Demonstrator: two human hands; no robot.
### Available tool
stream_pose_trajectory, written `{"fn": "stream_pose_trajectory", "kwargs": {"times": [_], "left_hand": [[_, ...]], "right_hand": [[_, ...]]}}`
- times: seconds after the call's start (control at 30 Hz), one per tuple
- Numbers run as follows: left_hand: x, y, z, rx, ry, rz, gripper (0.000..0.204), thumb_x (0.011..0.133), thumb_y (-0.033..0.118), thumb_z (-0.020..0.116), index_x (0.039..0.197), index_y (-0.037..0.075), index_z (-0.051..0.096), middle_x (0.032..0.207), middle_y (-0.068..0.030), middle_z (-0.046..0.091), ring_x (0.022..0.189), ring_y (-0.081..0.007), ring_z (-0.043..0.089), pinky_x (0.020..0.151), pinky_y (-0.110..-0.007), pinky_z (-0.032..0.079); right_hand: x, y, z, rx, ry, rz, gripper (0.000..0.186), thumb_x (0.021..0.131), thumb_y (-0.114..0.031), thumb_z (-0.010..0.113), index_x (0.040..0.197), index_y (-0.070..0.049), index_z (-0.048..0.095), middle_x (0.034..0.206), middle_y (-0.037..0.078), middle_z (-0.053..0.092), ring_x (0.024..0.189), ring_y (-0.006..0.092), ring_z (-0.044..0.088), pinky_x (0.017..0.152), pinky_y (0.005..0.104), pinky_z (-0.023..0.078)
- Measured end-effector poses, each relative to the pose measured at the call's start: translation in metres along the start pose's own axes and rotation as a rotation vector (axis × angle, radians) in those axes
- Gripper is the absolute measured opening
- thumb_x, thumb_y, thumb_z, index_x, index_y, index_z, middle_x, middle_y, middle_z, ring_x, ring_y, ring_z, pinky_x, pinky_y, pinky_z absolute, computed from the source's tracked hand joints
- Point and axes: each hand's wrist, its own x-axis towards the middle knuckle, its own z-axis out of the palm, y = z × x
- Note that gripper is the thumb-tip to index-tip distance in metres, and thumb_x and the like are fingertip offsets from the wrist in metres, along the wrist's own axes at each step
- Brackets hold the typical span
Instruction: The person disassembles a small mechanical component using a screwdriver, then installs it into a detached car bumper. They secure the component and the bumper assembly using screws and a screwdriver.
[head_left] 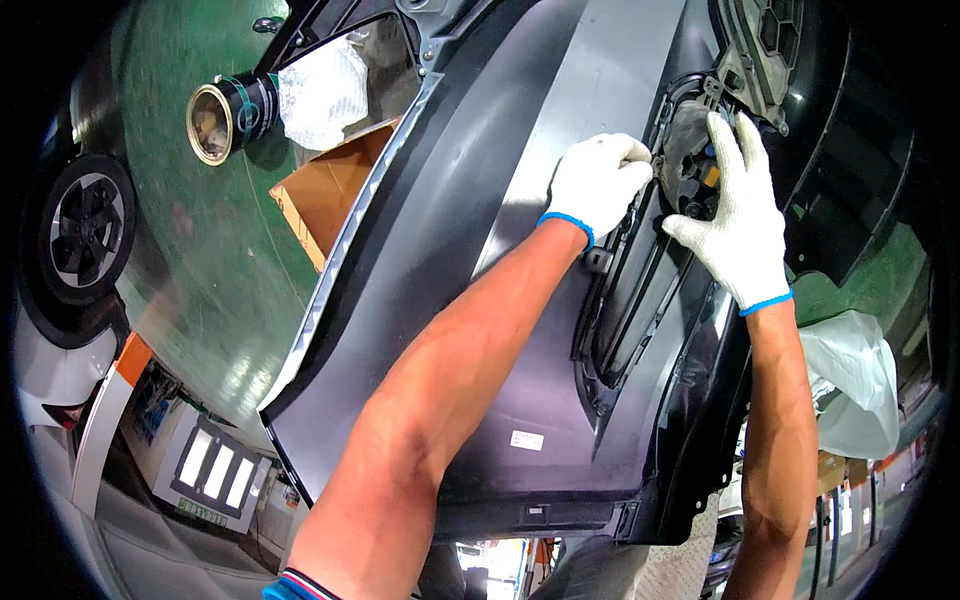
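Observation:
A large black plastic car bumper panel (470, 300) fills the middle of the view, inner side up. Both my hands wear white knit gloves with blue cuffs. My left hand (597, 183) is curled at the edge of a dark opening in the panel, fingers closed against its rim. My right hand (738, 215) lies spread over a dark lamp-like part (688, 160) set in that opening, fingers pressing on it. A small orange piece shows between the hands. What the left fingers grip is hidden.
A brown cardboard box (325, 195) and clear plastic wrap (322, 92) lie left of the panel on the green floor (200, 250). A round taped tube end (225, 115) sits upper left. A car wheel (88, 228) is far left. White plastic bagging (852, 375) hangs at right.

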Motion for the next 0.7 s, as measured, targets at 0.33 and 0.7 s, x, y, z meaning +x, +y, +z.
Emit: {"fn": "stream_pose_trajectory", "kwargs": {"times": [0.33, 0.7], "left_hand": [[-0.001, 0.001, 0.002, -0.020, 0.005, -0.021, 0.030, 0.088, 0.025, 0.069, 0.107, 0.003, 0.076, 0.103, -0.0168, 0.075, 0.098, -0.0283, 0.072, 0.091, -0.036, 0.054], [-0.003, 0.011, -0.001, -0.078, -0.024, -0.128, 0.030, 0.089, 0.022, 0.070, 0.108, 0.000, 0.075, 0.104, -0.0168, 0.075, 0.096, -0.0252, 0.071, 0.089, -0.035, 0.054]], "right_hand": [[-0.003, 0.006, 0.001, 0.053, 0.036, -0.022, 0.114, 0.059, -0.021, 0.095, 0.157, -0.014, 0.039, 0.164, 0.022, 0.031, 0.147, 0.0408, 0.040, 0.117, 0.0429, 0.043], [-0.017, 0.010, 0.014, 0.224, 0.128, 0.108, 0.121, 0.058, -0.026, 0.094, 0.159, -0.005, 0.032, 0.157, 0.023, 0.040, 0.142, 0.0391, 0.047, 0.116, 0.0408, 0.044]]}}
